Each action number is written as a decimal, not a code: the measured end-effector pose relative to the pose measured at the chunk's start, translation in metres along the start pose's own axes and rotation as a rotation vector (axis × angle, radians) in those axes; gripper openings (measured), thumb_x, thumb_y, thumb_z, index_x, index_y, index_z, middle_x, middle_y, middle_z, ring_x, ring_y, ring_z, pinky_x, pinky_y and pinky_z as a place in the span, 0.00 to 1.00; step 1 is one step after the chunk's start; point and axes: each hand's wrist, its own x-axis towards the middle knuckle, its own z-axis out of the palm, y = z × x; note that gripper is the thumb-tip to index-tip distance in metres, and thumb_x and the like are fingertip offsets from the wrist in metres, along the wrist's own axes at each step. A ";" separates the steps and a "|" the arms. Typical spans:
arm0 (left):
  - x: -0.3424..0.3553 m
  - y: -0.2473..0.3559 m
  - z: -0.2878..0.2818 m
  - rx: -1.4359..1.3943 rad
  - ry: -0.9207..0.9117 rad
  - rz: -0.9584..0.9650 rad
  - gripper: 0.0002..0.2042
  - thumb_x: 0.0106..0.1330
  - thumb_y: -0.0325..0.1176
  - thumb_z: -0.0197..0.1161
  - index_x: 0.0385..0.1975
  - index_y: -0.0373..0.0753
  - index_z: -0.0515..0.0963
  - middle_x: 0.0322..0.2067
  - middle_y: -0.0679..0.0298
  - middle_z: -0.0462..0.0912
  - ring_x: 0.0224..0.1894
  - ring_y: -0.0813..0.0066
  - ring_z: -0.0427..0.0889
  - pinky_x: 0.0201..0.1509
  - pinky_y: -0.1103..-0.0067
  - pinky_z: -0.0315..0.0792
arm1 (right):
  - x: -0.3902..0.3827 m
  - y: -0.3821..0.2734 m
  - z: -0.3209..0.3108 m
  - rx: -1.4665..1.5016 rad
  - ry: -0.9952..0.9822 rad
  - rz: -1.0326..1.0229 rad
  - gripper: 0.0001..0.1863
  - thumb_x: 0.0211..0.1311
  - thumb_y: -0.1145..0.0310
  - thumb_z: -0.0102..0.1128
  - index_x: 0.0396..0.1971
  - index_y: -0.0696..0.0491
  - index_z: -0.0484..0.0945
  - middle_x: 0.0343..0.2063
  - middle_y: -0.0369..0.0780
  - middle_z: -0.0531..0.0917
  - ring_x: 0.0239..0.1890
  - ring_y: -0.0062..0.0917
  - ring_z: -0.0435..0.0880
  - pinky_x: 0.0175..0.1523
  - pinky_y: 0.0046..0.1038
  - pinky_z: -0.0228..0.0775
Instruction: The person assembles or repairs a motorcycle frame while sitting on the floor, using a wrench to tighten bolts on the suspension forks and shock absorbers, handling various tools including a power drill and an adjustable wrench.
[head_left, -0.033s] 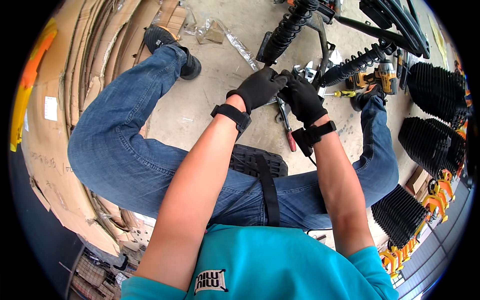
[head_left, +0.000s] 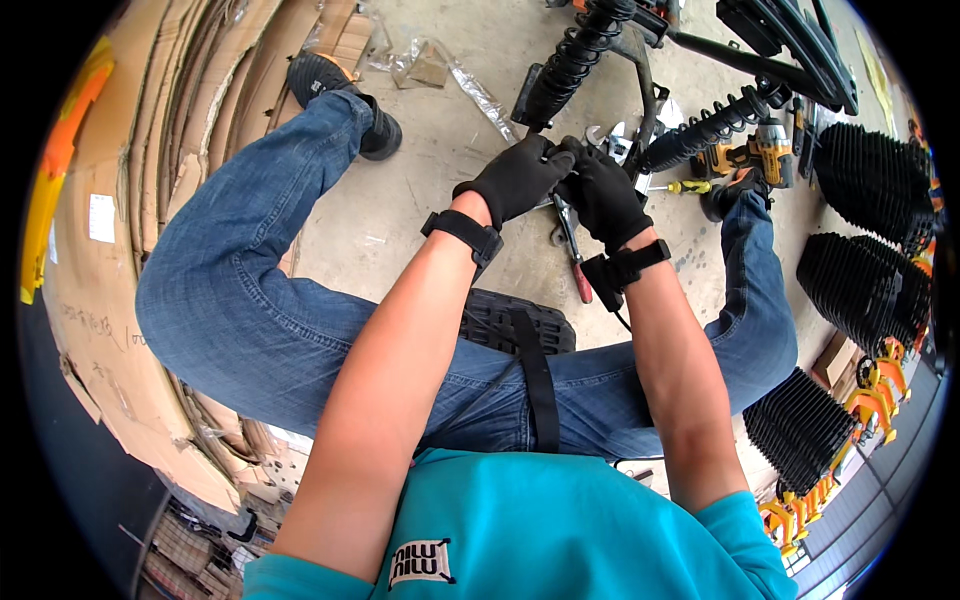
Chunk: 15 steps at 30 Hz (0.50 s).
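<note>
My left hand (head_left: pixel 512 180) and my right hand (head_left: pixel 604 197), both in black gloves, meet just below the lower end of a black coil-spring shock absorber (head_left: pixel 574 72). The fingers of each are bent and pressed together; whatever is between them is hidden. A second spring shock (head_left: pixel 710 132) slants to the right, joined to a black metal frame (head_left: pixel 745 60). Beside my right hand lie an adjustable wrench (head_left: pixel 619 143) and a yellow-handled screwdriver (head_left: pixel 690 187). A tool with a red handle (head_left: pixel 582 283) rests on the floor below the gloves.
Flattened cardboard (head_left: pixel 110 270) is stacked along the left, near clear plastic wrapping (head_left: pixel 465 85). A yellow-and-black power drill (head_left: pixel 773 155) stands by my right foot. Black ribbed stacks (head_left: pixel 865 280) and orange parts (head_left: pixel 875 405) line the right side. My legs spread to both sides.
</note>
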 end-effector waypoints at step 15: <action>-0.008 -0.008 -0.056 0.459 0.337 -0.170 0.08 0.56 0.34 0.58 0.28 0.35 0.79 0.23 0.56 0.81 0.23 0.63 0.81 0.27 0.71 0.74 | -0.017 0.048 -0.038 0.364 0.165 0.664 0.12 0.61 0.64 0.58 0.35 0.58 0.77 0.26 0.39 0.80 0.27 0.22 0.80 0.32 0.21 0.74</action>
